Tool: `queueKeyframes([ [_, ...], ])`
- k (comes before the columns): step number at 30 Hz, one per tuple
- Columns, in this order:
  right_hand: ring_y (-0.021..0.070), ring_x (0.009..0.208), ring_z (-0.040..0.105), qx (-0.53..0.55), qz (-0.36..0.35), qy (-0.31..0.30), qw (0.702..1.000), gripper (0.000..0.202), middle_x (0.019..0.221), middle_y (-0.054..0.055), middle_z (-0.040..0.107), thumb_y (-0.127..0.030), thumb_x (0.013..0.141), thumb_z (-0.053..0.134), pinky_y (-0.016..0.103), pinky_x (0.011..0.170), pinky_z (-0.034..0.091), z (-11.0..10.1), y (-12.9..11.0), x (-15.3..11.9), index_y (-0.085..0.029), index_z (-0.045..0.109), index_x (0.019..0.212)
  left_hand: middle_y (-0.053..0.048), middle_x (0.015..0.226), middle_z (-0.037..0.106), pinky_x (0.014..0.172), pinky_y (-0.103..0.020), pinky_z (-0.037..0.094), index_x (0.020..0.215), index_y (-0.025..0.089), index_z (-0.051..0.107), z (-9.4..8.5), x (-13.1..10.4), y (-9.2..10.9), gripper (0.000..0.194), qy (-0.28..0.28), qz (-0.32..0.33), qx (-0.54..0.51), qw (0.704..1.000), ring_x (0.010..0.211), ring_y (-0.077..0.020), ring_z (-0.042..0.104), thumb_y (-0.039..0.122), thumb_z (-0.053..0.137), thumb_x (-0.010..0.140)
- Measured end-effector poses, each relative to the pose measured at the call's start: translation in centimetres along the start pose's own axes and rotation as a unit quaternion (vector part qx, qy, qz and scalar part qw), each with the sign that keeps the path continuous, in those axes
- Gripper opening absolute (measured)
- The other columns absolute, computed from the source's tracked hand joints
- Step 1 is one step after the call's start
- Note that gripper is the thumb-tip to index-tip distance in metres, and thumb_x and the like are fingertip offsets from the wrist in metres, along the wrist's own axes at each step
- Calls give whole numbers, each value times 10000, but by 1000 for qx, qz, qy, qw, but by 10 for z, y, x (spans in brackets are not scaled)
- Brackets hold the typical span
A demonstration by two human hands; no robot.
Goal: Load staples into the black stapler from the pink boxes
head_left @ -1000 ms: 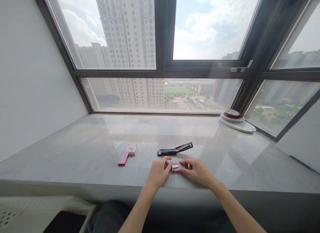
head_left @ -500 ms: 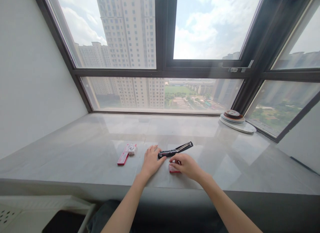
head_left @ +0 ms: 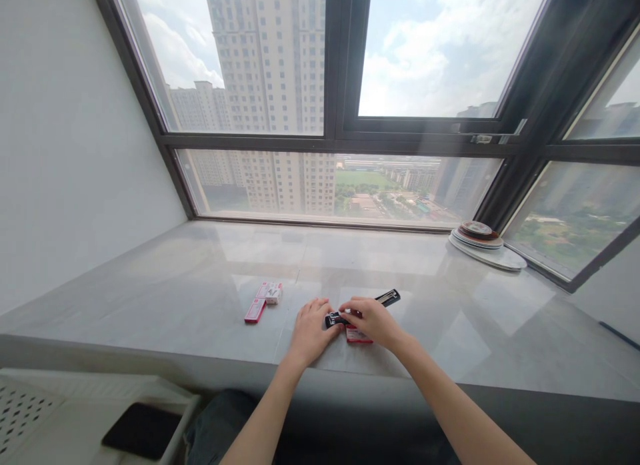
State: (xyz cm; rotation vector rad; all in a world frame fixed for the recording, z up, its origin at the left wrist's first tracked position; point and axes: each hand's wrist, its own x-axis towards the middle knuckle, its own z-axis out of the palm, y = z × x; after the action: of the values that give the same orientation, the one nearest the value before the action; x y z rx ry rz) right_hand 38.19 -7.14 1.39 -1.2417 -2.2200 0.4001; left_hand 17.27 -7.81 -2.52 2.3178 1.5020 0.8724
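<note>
An opened black stapler [head_left: 389, 297] lies slantwise on the pale stone sill, its hinged arm swung out to the right. My left hand [head_left: 308, 333] holds its left end between thumb and fingers. Over the middle of the stapler is my right hand [head_left: 375, 322], thumb and fingertips pinched together; whatever they hold is too small to make out. That hand covers part of the stapler. Just below my right hand, a red-and-white staple box [head_left: 359, 336] rests on the sill, partly hidden by it.
Several small red-and-white boxes [head_left: 255, 311] lie together to the left. A stack of plates [head_left: 487, 248] stands in the back right corner by the window frame. Below the sill's front edge at left, a white basket [head_left: 165, 385] holds a dark flat object [head_left: 143, 430].
My right hand has gone from the staple box up and left onto the stapler. The whole view has shifted slightly. My left hand stays at the stapler's left end.
</note>
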Motion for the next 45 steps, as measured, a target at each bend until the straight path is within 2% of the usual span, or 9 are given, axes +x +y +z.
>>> queueKeyframes([
  [6,181,715,587,-34,42,14,998,265,780,13,664,-425,935,638,264,670,365,-3,0,0,-255,728,1116,-10,1433,527,1148,-453,280,1048,289,620,0,-1,-1,252,1,3,-2,1000,1394,-278,379,477,649,882],
  [11,170,638,551,-76,118,57,988,322,673,22,638,-429,990,519,267,606,293,-4,-5,-7,-212,698,832,-16,1412,542,1142,-455,287,1019,281,615,0,0,0,260,6,1,5,1000,1382,-286,394,484,668,866],
  [17,151,635,536,53,80,13,995,413,687,3,640,-481,1012,442,247,593,314,-2,-13,-19,-209,696,831,-15,1392,560,1138,-440,295,1026,286,622,0,0,0,256,8,3,-1,1000,1364,-272,415,480,670,865],
  [22,131,527,480,140,232,-2,963,533,585,2,561,-661,919,523,243,512,317,-28,29,-50,-166,674,794,-8,1401,557,1138,-432,291,1031,297,641,1,1,-2,263,7,-6,-20,1000,1368,-269,410,473,696,843],
  [25,90,438,374,242,301,-13,922,603,622,-28,550,-696,847,610,228,426,257,-51,56,-65,-180,647,1155,1,1408,555,1140,-427,287,1035,306,659,1,2,-2,267,2,-17,-31,999,1368,-267,408,469,709,830],
  [28,64,459,324,343,256,27,904,694,698,-39,546,-665,792,703,213,423,232,-64,61,-58,-212,568,1300,2,1405,560,1140,-426,287,1037,309,672,0,3,-1,277,-1,-24,-34,999,1369,-272,407,478,717,822],
  [31,71,501,357,366,186,23,912,616,717,-20,560,-630,744,768,220,441,270,-63,46,-33,-175,639,1139,2,1408,561,1136,-429,293,1029,307,679,-2,3,1,275,-4,-24,-33,999,1372,-276,404,488,713,824],
  [40,89,536,352,240,89,-25,966,389,575,-101,389,-499,760,767,219,530,274,-25,11,12,-189,636,955,-3,1436,543,1144,-462,288,1072,314,680,-3,3,0,298,-14,-22,-25,999,1396,-287,384,507,690,845],
  [45,103,566,430,108,73,-57,990,288,612,-86,480,-355,784,735,220,544,270,-15,4,15,-190,648,1002,-3,1434,544,1155,-463,280,1132,313,658,-3,2,1,325,-15,-11,-18,1000,1408,-291,371,479,679,854],
])
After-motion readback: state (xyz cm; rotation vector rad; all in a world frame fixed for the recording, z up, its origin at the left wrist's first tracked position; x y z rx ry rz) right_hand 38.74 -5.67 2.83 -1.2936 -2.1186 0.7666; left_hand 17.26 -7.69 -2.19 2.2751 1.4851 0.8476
